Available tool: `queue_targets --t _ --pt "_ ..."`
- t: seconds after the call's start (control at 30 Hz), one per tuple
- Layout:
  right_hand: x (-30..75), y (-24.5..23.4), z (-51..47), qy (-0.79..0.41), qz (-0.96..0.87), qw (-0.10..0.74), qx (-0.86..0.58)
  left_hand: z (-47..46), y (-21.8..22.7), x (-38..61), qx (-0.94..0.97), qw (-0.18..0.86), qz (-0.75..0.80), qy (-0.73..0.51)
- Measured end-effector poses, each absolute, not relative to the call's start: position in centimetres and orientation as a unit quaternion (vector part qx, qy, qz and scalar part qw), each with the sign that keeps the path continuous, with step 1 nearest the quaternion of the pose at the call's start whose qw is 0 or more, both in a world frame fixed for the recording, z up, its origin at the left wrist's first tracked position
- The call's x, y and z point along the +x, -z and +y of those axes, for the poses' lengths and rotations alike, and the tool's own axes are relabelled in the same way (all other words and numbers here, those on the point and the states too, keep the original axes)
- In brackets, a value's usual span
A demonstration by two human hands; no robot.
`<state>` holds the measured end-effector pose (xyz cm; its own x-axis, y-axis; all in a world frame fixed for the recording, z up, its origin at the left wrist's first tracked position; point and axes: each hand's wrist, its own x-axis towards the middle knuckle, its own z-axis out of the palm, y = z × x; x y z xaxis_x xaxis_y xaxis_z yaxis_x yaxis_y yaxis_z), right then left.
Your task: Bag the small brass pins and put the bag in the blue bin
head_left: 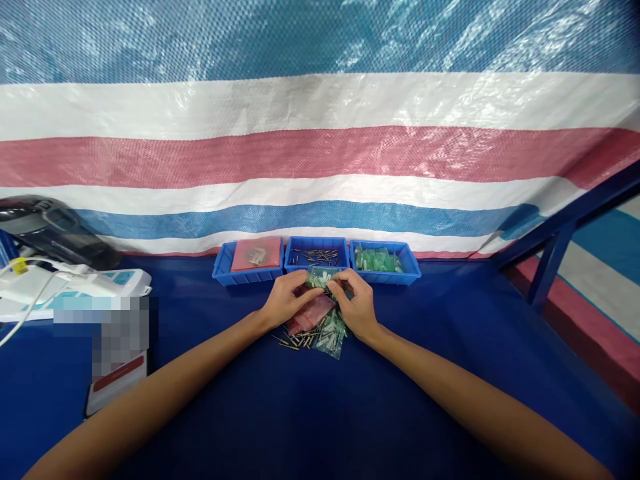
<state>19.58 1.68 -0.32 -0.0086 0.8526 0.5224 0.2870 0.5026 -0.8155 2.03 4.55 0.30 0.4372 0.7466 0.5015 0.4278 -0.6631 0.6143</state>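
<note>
Between both hands is a small greenish clear plastic bag (320, 277) with whitish pieces inside. My left hand (289, 299) pinches its left side and my right hand (356, 303) pinches its right side. Below them on the blue table lies a pile: a pink plastic bag (313, 315), another greenish clear bag (330, 337) with pale pieces, and several thin metal pins with brassy ends (295, 341). Just behind the hands stands the middle blue bin (317, 241), with several similar thin metal pieces (320, 256) in it. My fingers partly cover the held bag.
The left blue bin (223, 270) holds pink bags (257, 255); the right blue bin (387, 277) holds greenish bags (377, 259). At left are a power strip (135, 281), cables, a phone (117, 390) and a dark bottle-like object (65, 230). A striped sheet hangs behind; a blue metal frame (545, 260) stands right.
</note>
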Motion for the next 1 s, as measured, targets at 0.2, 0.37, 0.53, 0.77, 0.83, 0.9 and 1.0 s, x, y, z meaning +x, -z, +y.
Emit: queue_targets --t 0.2,0.37,0.53,0.77,0.83,0.9,1.0 --pt "19.50 0.24 1.81 -0.256 -0.687 0.546 -0.405 4.65 0.09 1.90 0.816 0.200 0.353 -0.412" --pt "19.48 0.22 1.78 -0.247 -0.691 0.545 -0.405 4.53 0.01 1.97 0.821 0.182 0.344 -0.418" --pt "19.52 0.31 1.77 -0.253 -0.689 0.541 -0.410 4.37 -0.12 2.05 0.827 0.155 0.345 -0.417" --pt "19.54 0.37 1.82 -0.255 -0.686 0.541 -0.414 4.46 -0.23 2.06 0.818 0.184 0.353 -0.416" --pt "19.56 0.29 1.76 -0.257 -0.687 0.539 -0.414 4.47 -0.15 2.01 0.813 0.194 0.355 -0.419" --pt "19.59 0.21 1.71 -0.262 -0.691 0.535 -0.410 4.50 -0.05 1.97 0.807 0.212 0.356 -0.422" --pt "19.61 0.18 1.71 -0.258 -0.700 0.529 -0.405 4.54 0.02 1.90 0.799 0.232 0.356 -0.425"
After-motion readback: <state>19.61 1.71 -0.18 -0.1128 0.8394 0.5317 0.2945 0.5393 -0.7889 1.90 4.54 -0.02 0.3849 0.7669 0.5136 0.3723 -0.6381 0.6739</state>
